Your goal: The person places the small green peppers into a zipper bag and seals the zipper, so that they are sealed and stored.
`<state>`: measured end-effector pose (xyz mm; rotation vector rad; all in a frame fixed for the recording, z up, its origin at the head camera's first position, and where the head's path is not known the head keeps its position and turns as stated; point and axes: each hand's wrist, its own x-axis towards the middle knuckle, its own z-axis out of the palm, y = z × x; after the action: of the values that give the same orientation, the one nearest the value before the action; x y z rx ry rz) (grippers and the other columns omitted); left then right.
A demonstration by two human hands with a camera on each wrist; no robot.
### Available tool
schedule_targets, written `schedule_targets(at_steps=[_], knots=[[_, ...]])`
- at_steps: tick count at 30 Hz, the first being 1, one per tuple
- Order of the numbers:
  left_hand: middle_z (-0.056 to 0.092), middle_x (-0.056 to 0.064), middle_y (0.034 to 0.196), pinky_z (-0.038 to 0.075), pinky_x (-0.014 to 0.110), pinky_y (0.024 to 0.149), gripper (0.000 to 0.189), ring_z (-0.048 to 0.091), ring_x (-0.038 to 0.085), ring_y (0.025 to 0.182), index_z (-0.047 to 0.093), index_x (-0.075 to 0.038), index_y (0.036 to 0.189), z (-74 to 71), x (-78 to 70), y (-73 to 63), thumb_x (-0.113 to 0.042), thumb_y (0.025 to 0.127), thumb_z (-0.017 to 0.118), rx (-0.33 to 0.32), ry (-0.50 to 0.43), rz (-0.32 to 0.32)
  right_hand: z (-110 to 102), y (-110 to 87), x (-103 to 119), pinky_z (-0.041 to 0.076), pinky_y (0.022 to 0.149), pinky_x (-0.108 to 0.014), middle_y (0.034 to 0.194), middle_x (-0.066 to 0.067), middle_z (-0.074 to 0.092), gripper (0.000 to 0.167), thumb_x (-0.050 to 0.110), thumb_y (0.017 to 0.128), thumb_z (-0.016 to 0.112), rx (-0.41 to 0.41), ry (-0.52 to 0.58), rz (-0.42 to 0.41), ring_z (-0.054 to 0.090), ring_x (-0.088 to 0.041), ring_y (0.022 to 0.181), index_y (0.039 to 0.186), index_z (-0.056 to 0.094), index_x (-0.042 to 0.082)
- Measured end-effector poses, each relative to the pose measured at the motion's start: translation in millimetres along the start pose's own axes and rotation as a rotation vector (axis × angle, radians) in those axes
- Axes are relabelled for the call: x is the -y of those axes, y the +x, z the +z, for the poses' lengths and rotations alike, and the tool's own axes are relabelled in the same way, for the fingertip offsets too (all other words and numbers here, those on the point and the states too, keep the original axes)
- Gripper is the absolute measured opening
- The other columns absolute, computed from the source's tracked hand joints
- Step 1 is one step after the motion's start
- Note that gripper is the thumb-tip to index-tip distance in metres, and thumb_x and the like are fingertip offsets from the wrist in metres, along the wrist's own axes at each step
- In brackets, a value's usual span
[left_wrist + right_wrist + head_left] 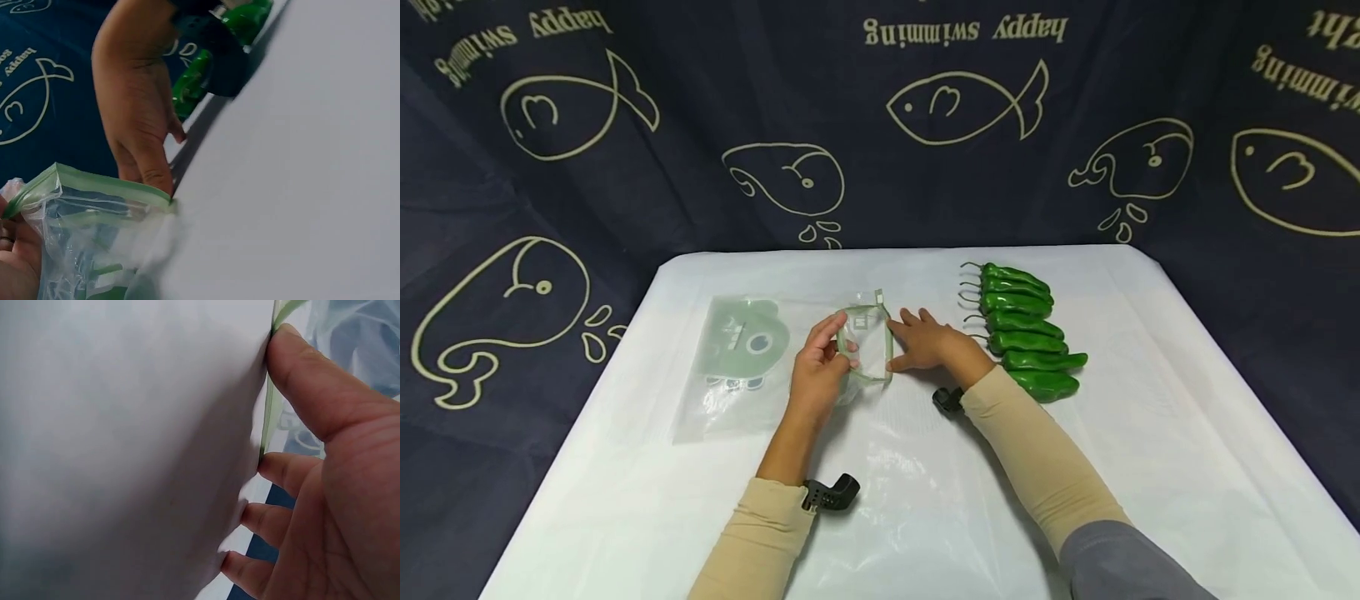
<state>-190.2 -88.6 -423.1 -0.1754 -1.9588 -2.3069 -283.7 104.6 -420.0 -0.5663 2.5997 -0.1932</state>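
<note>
A clear plastic zip bag (745, 337) with a green cartoon animal printed on it lies on the table. Its mouth, edged with a green strip (112, 186), gapes toward the right. My left hand (820, 367) grips one side of that mouth, with fingertips inside the opening. Spread fingers of my right hand (928, 343) press the opposite edge against the tabletop. In the right wrist view, the right thumb (300, 362) and forefinger touch the green strip, while the other fingertips rest on the white surface.
Several green peppers (1026, 342) lie in a column to the right of the bag, stems pointing left. White sheeting covers the table (880, 517). A dark curtain (865, 100) with fish and whale drawings hangs behind the table's far edge.
</note>
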Motion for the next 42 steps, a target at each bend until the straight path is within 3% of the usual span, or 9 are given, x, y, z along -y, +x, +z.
schedule_targets(at_steps=[8,15,22,30,42], knots=[[0.041,0.005,0.147,0.052,0.017,0.072,0.061,0.055,0.018,0.097,0.049,0.001,0.144,4.6,6.4,-2.3,0.018,0.086,0.046,0.010,0.065,-0.057,0.2,0.3,-1.7,0.019,0.110,-0.072,0.165,-0.014,0.007,0.092,0.057,0.089,0.066,-0.029,0.026,-0.011,0.003,-0.043,0.148,0.160,0.021,0.018],[0.044,0.006,0.147,0.052,0.017,0.070,0.060,0.055,0.016,0.095,0.050,-0.001,0.144,6.3,9.6,-3.4,0.016,0.087,0.046,0.031,0.074,-0.106,-1.8,-6.7,-1.8,0.020,0.117,-0.058,0.162,-0.021,0.016,0.090,0.053,0.089,0.069,-0.101,0.049,-0.077,0.011,-0.045,0.147,0.158,0.028,0.013],[0.048,0.012,0.143,0.052,0.019,0.069,0.059,0.055,0.015,0.090,0.053,-0.004,0.142,6.6,8.1,-4.2,0.015,0.087,0.046,0.024,0.089,-0.146,-13.4,-27.6,-1.2,0.025,0.117,-0.053,0.158,-0.022,0.027,0.078,0.041,0.090,0.072,-0.210,0.111,-0.172,0.025,-0.039,0.145,0.153,0.039,0.009],[0.053,0.020,0.126,0.054,0.024,0.070,0.059,0.057,0.017,0.087,0.055,-0.003,0.140,7.0,8.0,-5.4,0.016,0.085,0.046,-0.008,0.073,-0.183,-16.4,-50.8,-12.2,0.039,0.109,-0.051,0.145,-0.018,0.048,0.064,0.032,0.092,0.073,-0.342,0.072,-0.289,0.046,-0.036,0.133,0.145,0.051,0.005],[0.057,0.023,0.116,0.054,0.023,0.067,0.058,0.059,0.015,0.080,0.061,-0.011,0.137,5.0,7.2,-11.1,0.013,0.085,0.048,-0.027,0.069,-0.159,-21.8,-98.7,-31.9,0.044,0.104,-0.048,0.136,-0.013,0.056,0.053,0.029,0.093,0.073,-0.461,0.076,-0.388,0.050,-0.031,0.128,0.138,0.057,0.004]])
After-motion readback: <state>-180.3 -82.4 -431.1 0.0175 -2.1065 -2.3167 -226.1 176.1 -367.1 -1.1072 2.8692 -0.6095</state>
